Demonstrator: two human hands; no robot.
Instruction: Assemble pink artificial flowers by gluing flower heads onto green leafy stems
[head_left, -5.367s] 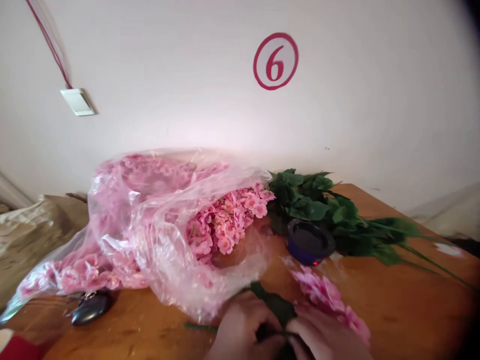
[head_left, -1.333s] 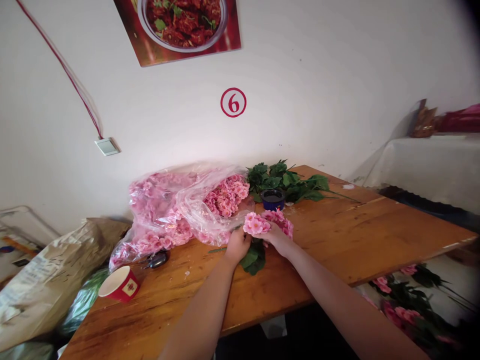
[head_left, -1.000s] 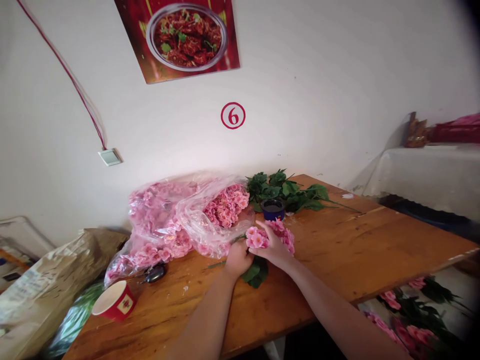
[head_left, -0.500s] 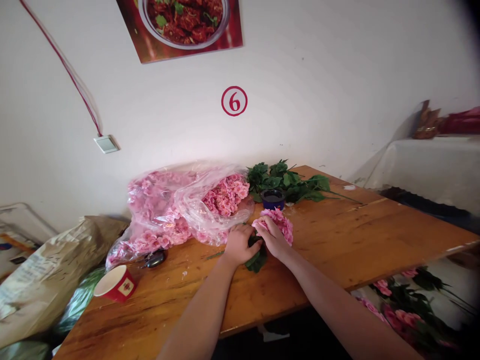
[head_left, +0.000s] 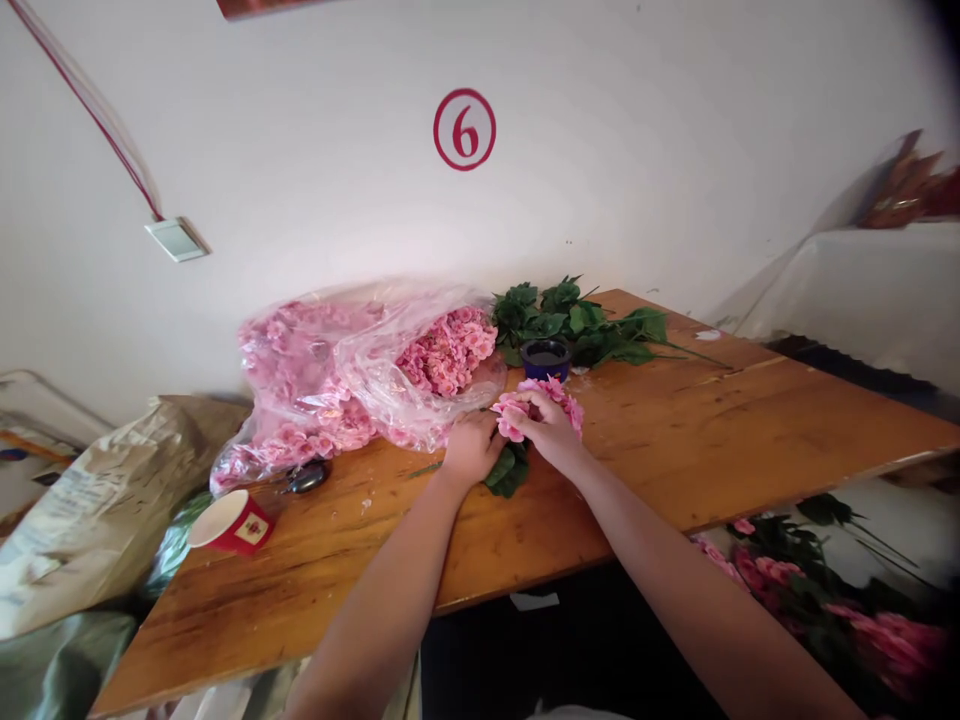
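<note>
My right hand (head_left: 553, 428) is closed on a pink artificial flower head (head_left: 513, 416), with blossoms showing on both sides of its fingers. Close beside it, my left hand (head_left: 472, 446) curls around the stem just under the blossoms, though its fingertips are partly hidden. Green leaves (head_left: 508, 472) stick out below the two hands. Right behind them stands a small dark blue bowl (head_left: 546, 372) with dark contents. A clear plastic bag (head_left: 367, 350) full of pink flower heads lies to the left, its mouth facing the hands.
Leafy green stems (head_left: 581, 318) lie at the back of the wooden table (head_left: 675, 440). A red paper cup (head_left: 241, 524) and a black object (head_left: 306, 477) sit at left. Finished-looking pink flowers (head_left: 780, 572) lie below the right edge; a large sack (head_left: 105, 510) stands left.
The view has tilted down, so the wall picture is nearly out of sight. My right fingers have shifted on the blossoms, while both hands stay together at the flower.
</note>
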